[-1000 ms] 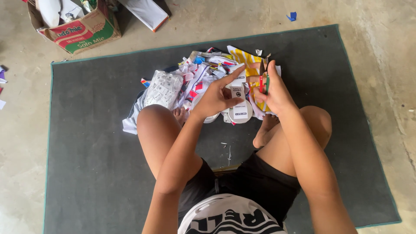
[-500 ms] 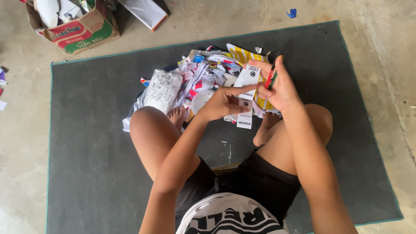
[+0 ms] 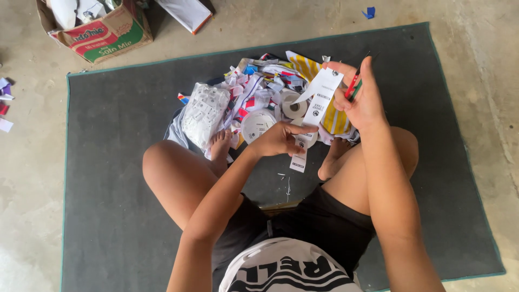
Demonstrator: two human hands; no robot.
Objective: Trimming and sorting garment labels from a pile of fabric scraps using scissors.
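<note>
Grey mat (image 3: 108,178) on concrete floor (image 3: 476,70) bears label scraps (image 3: 259,92).

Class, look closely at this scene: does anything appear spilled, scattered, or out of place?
Yes. Paper scraps lie loose on the concrete floor, well left of the grey mat, and a blue scrap sits beyond its top edge, apart from the main pile.

head cam | looks steeply down from above | near | covers lap, grey mat (image 3: 108,162)
</note>
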